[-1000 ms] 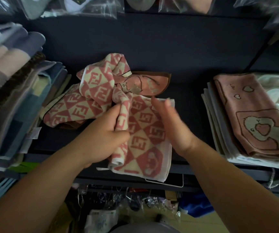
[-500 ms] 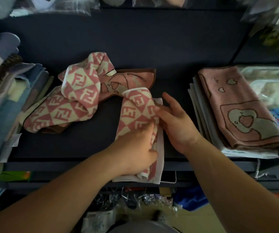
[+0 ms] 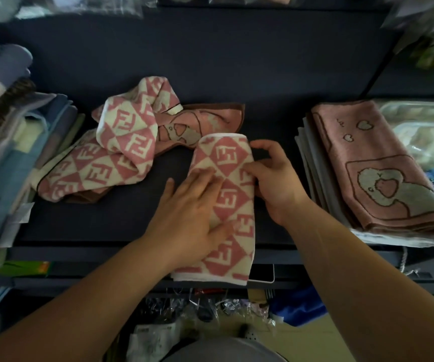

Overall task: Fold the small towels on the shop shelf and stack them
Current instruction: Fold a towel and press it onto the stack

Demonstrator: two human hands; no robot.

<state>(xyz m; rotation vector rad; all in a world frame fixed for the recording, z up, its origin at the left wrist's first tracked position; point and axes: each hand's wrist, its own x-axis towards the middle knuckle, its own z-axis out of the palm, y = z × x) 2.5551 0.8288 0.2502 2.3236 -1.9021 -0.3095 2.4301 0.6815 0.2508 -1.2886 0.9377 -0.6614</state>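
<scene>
Checked towel [image 3: 227, 205] | folded lengthwise since half a second ago, now laid flat on the shelf [image 3: 100, 226] | left of the pink stack [image 3: 375, 165], near it | left grip [image 3: 192, 215] spread flat, pressed on it | right grip [image 3: 273, 178] pinched on its stack-side edge | cross-fold judged due next

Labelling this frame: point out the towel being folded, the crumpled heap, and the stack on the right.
Towel being folded [image 3: 226, 156]: head view, upper pink diamond.
Crumpled heap [image 3: 129, 131]: head view, top checked fold.
Right stack [image 3: 354, 152]: head view, pink top towel.
</scene>
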